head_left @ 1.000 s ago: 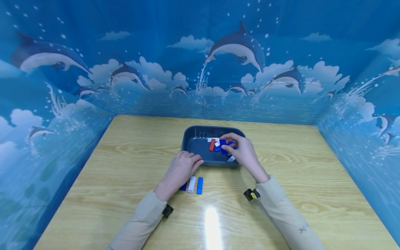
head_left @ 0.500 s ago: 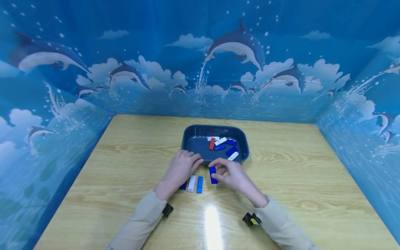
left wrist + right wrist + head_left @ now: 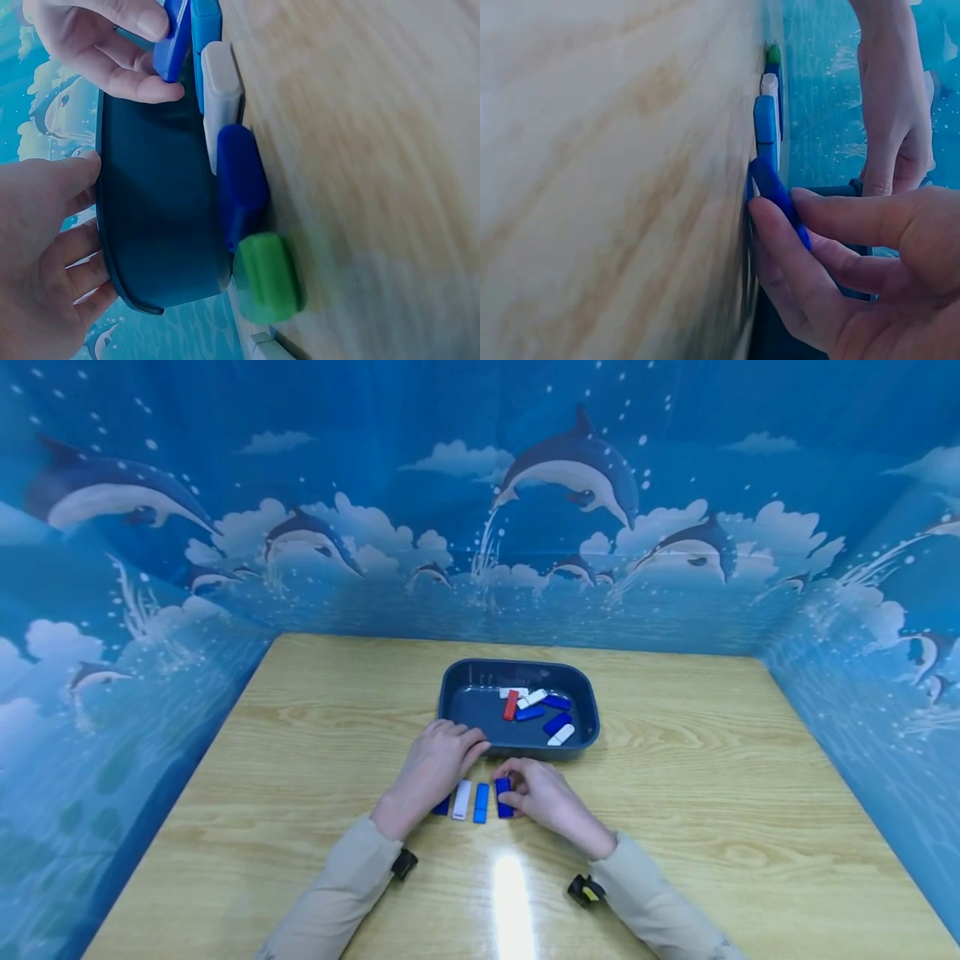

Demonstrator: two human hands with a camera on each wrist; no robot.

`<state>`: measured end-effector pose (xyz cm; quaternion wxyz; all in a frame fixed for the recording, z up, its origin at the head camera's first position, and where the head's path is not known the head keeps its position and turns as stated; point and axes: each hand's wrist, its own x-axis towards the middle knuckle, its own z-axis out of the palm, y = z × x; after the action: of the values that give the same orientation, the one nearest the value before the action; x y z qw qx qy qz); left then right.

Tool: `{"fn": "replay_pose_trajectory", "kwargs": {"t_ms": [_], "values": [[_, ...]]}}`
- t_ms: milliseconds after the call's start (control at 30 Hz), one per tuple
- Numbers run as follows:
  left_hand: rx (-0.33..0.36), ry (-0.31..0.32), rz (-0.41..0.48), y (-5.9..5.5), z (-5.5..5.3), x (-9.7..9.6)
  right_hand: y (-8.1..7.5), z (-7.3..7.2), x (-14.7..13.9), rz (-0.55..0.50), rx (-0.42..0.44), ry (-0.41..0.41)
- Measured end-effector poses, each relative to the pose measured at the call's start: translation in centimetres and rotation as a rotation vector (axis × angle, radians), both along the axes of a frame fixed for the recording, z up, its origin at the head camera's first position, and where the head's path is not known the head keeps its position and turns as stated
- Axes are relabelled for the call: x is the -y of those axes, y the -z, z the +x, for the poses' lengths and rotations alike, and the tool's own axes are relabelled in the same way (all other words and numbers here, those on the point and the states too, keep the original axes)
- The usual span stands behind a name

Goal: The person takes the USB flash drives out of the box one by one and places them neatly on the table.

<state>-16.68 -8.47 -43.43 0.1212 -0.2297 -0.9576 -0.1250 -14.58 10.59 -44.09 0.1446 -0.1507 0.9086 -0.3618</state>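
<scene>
My right hand (image 3: 542, 792) pinches a dark blue USB stick (image 3: 504, 797) between thumb and fingers, low over the table at the right end of a row. To its left are a light blue stick (image 3: 481, 803), a white stick (image 3: 461, 800) and another dark blue stick (image 3: 242, 184). A green stick (image 3: 268, 277) shows at the row's far end in the left wrist view and is hidden by the left hand in the head view. My left hand (image 3: 438, 756) rests its fingertips at the near left rim of a dark plastic box (image 3: 577, 672).
Inside the box lie several more sticks, among them a red stick (image 3: 511, 705), a white stick (image 3: 561, 735) and a blue stick (image 3: 529, 713). The wooden table (image 3: 712, 760) meets a dolphin-printed curtain (image 3: 480, 527) at the back and sides.
My right hand has lifted a dark blue stick out of the box and brought it toward me and left, beside the light blue one. The left hand has stayed at the rim.
</scene>
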Motion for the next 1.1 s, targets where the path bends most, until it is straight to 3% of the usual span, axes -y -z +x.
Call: {"fn": "replay_pose_trajectory", "kwargs": {"t_ms": [267, 633, 800, 1100], "values": [[0.006, -0.001, -0.003, 0.0, 0.0, -0.1, 0.1, -0.2, 0.2, 0.083, -0.028, 0.018], [0.011, -0.004, 0.0, -0.1, 0.0, -0.1, 0.0, 0.1, 0.1, 0.084, -0.038, -0.006], [0.006, -0.002, -0.001, -0.1, 0.0, -0.1, -0.6, -0.1, -0.4, 0.056, -0.114, 0.01], [-0.001, 0.004, 0.003, 0.0, 0.1, 0.0, -2.5, -0.9, -1.6, -0.114, -0.283, -0.118]]}}
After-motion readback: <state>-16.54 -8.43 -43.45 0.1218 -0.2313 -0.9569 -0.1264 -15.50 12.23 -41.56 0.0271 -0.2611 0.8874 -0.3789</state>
